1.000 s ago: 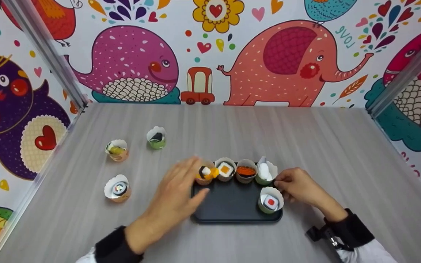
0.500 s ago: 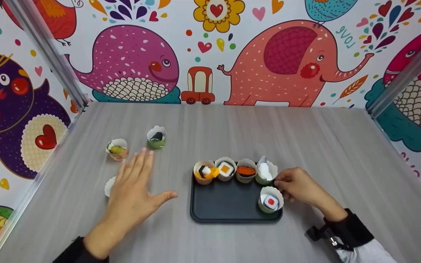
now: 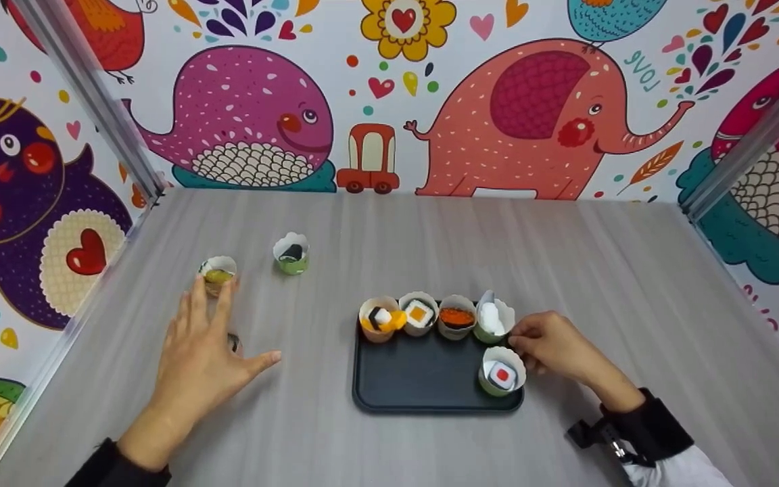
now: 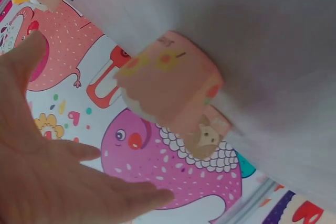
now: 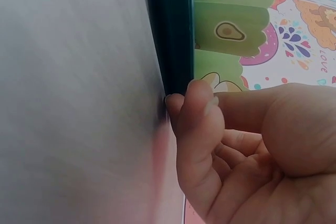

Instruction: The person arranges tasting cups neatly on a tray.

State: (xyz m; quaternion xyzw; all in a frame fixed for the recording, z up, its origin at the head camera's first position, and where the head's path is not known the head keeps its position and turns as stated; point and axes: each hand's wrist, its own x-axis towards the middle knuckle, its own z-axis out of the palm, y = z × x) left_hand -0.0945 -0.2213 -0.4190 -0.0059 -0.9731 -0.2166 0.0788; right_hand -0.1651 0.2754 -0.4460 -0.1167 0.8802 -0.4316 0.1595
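My left hand (image 3: 193,362) reaches over the left part of the table, fingers spread. It mostly hides a pink paper cup (image 4: 168,77), which stands apart from the fingers in the left wrist view. Just beyond the fingertips is another paper cup (image 3: 219,268) with a yellow-green topped piece. My right hand (image 3: 552,345) pinches the right edge of a black tray (image 3: 416,379) between thumb and finger. On the tray are a cup with a white piece (image 3: 489,318), a cup with a red-centred sushi roll (image 3: 501,373), and several more filled cups along the back.
A green paper cup (image 3: 291,253) with a dark piece stands farther back on the left. The grey table (image 3: 335,439) meets printed walls (image 3: 254,115) at its back and sides. A metal post (image 3: 85,95) rises at the left corner.
My left hand has moved left from the tray's back-left cup, with nothing in it, to the cups on the left. The right hand has stayed at the tray's edge.
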